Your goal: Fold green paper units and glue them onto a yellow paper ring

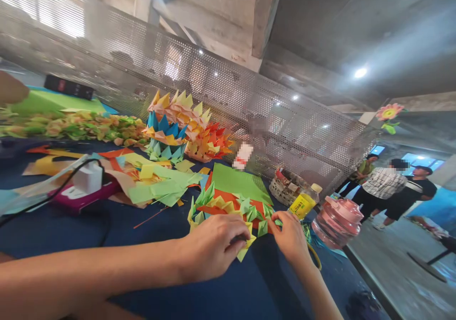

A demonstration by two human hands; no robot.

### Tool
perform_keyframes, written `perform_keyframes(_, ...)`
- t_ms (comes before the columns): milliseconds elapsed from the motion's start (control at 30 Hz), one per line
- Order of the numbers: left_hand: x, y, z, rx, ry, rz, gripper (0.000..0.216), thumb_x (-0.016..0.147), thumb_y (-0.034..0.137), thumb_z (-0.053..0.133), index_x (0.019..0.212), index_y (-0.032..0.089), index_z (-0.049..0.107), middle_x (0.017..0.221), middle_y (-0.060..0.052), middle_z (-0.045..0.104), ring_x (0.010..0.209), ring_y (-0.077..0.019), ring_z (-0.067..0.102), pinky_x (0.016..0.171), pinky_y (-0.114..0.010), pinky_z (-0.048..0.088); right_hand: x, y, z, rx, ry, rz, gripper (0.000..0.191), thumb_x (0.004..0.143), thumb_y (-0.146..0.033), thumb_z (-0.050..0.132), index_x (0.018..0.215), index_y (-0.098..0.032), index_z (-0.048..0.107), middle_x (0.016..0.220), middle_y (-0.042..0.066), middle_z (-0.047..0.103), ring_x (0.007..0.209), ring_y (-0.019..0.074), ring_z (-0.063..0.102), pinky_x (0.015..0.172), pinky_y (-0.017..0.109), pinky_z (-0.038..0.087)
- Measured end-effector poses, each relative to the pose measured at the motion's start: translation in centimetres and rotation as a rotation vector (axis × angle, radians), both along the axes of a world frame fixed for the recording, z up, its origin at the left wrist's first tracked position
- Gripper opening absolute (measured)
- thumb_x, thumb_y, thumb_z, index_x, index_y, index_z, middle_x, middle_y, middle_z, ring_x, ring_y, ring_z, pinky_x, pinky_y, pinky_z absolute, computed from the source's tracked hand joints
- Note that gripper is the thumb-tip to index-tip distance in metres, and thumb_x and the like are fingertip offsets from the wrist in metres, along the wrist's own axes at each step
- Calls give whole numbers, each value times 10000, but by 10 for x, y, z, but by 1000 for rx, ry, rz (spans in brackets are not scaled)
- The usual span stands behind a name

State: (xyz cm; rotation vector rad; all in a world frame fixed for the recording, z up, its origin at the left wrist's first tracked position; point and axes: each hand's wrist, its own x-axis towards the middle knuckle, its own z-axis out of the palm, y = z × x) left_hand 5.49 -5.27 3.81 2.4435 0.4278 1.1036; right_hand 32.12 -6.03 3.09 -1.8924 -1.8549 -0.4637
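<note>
Folded papers (252, 212), between left hand (218, 244) and right hand (290, 237), apparently touching both

The folded pieces (254, 211) at the hands are matt paper, crisply creased, as are the spiky folded rings (169, 137) stacked behind. A green sheet (245, 184) is smooth, flat paper; the loose scraps (167, 187) are matt paper too. The bench (185, 301) has a dull, dark blue surface that could be cloth or a coating. The power strip (85, 195) is magenta and white plastic, the plug (89, 177) smooth white plastic. Glossy see-through pink plastic forms the jug (337, 222); the bottle (304, 204) is clear plastic. The basket (289, 187) looks rough and woven, the perforated screen (228, 94) metallic, the ceiling (221, 6) rough, matt concrete.
</note>
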Motion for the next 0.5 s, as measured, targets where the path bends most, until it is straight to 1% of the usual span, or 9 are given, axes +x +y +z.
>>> perform_keyframes(100,-1,6,-6,-71,-104,59,144,851,45,536,888,150,626,813,-23,659,715,-143,625,659,-231,502,-27,-7,6,122,85,116,261,900,-404,498,746,-213,587,864,98,677,952,275,596,854,398,432)
perform_keyframes(133,-3,8,-7,-85,-127,87,149,853,44,537,925,148,616,845,-31,657,743,-147,629,671,-235,513,-38,-10,7,144,116,157,275,902,-429,494,756,-216,589,855,92,677,947,270,598,856,392,431)
perform_keyframes(200,-7,12,-9,-47,-140,125,214,872,39,519,1055,136,575,1014,-80,643,919,-181,633,790,-282,537,-59,-19,8,158,172,232,292,903,-470,507,784,-217,592,834,64,669,874,233,611,829,354,450)
perform_keyframes(267,-13,15,-10,120,-118,147,285,915,38,463,1182,124,511,1206,-138,573,1113,-218,572,923,-351,513,-77,-28,7,114,249,304,293,910,-482,517,809,-215,583,798,30,648,770,183,608,751,289,479)
perform_keyframes(333,-18,17,-9,369,-64,154,296,957,46,389,1234,105,475,1277,-176,531,1181,-244,529,965,-396,499,-89,-36,6,-16,413,393,287,905,-476,539,797,-210,558,748,1,607,707,153,580,681,243,482)
perform_keyframes(400,-23,18,-6,575,-37,149,276,985,81,352,1230,67,479,1237,-201,566,1149,-262,551,942,-407,519,-95,-42,6,-142,583,456,288,887,-461,571,765,-204,529,720,-15,561,696,144,543,661,228,468)
perform_keyframes(433,-24,19,-5,647,-34,143,271,993,101,352,1220,49,490,1202,-204,594,1131,-270,567,938,-412,525,-97,-44,6,-182,644,473,291,879,-454,583,750,-202,519,714,-18,542,697,142,524,660,228,459)
perform_keyframes(500,-27,18,0,750,-30,136,267,1006,131,357,1194,39,521,1139,-191,648,1093,-267,607,937,-404,533,-100,-46,7,-209,704,485,300,870,-446,594,728,-198,504,708,-21,514,694,138,490,657,227,440)
